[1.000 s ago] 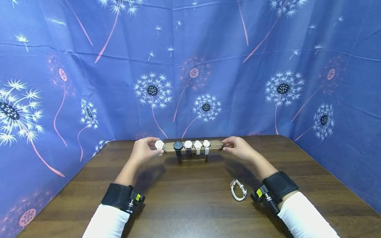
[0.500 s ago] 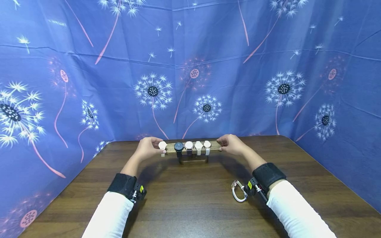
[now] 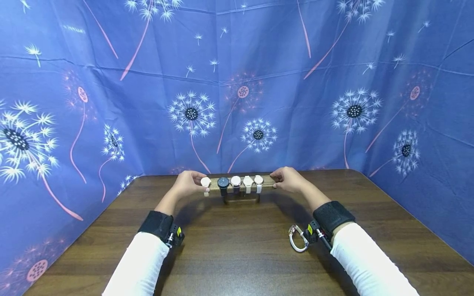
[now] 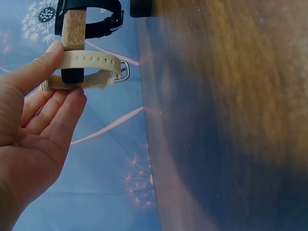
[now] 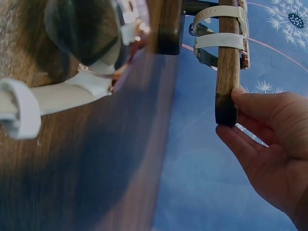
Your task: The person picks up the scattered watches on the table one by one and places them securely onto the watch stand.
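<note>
A wooden bar (image 3: pixel 267 182) on a low stand carries several wristwatches. At its left end my left hand (image 3: pixel 185 183) pinches a cream-strapped watch (image 4: pixel 91 58), with the thumb on one side and fingers on the other. The buckled strap loops around the bar's dark tip. My right hand (image 3: pixel 290 180) grips the bar's opposite end (image 5: pixel 227 91), its thumb on the wood and fingertips at the dark tip. Beside the cream watch is a black watch (image 3: pixel 223 183), then a white-faced, dark-strapped watch (image 3: pixel 235 181) and two white-strapped watches (image 3: pixel 248 181) to the right.
A loose white-strapped watch (image 3: pixel 293 228) lies on the brown wooden table (image 3: pixel 237 255), close by the right wrist's camera mount (image 3: pixel 314 232). The stand's base (image 3: pixel 241 199) rests near the table's back edge. Behind hangs a blue dandelion-print cloth (image 3: pixel 296 123).
My left hand has shifted right with the cream watch, bringing it nearer the black one. My right hand has moved slightly left onto the bar's end.
</note>
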Available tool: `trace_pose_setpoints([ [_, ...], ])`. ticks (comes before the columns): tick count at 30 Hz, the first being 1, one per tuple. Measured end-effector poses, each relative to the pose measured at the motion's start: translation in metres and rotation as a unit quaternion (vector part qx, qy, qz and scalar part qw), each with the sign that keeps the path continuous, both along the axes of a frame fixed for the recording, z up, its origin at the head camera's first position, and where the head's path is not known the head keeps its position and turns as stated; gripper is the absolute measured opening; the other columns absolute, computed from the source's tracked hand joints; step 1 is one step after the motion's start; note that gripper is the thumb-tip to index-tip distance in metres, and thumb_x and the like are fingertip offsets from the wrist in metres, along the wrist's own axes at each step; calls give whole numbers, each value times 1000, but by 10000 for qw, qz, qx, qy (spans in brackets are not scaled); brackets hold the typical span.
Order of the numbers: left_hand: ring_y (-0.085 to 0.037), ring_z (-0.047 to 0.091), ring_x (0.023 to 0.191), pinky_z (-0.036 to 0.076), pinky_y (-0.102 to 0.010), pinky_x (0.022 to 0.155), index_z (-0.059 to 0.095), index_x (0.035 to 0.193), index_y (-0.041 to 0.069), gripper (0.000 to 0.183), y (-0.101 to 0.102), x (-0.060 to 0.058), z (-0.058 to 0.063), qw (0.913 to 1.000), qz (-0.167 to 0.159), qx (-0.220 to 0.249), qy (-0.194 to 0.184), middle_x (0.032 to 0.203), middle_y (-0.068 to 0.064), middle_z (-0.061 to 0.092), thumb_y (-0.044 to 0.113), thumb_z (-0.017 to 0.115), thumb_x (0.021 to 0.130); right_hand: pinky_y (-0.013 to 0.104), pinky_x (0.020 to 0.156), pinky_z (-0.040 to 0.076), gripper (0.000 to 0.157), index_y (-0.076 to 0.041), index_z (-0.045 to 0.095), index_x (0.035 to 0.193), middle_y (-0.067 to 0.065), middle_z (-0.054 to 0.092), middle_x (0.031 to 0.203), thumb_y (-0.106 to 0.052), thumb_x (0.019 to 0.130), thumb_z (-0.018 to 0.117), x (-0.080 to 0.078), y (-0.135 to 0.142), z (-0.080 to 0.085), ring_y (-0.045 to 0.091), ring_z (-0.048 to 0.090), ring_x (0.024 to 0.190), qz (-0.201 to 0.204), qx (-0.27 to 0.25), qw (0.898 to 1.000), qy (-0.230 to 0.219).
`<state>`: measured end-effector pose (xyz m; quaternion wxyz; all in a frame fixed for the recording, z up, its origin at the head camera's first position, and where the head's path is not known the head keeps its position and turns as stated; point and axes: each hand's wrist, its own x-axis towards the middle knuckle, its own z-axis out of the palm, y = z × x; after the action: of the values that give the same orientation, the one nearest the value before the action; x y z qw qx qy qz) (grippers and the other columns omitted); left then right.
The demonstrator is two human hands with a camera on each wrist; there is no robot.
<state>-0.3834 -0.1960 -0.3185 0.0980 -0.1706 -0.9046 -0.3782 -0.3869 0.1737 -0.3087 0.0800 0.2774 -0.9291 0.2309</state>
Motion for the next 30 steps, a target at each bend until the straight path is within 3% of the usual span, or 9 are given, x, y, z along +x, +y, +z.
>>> trace_pose_setpoints([
  [10,-10,62,73,50,-26,67,67,99,6,48,7,-3,1,9990,11,-425,-169,83,-2,68,22,83,56,33,70,49,37,3,60,109,9,64,93,-9,75,69,0,1,-6,21,60,82,-62,255,9994,205],
  [17,-8,61,71,49,-27,68,69,97,9,49,10,-3,4,9968,183,-779,-51,80,1,68,28,84,54,34,70,49,37,2,60,110,11,64,96,-9,76,69,2,0,-3,22,59,84,-127,400,9989,194],
  [30,-7,61,72,49,-27,70,69,98,14,52,8,-9,10,9938,146,-1088,147,80,3,68,32,84,52,35,73,49,37,4,60,109,13,64,97,-9,76,68,-2,-5,4,25,59,87,-23,536,9978,380],
])
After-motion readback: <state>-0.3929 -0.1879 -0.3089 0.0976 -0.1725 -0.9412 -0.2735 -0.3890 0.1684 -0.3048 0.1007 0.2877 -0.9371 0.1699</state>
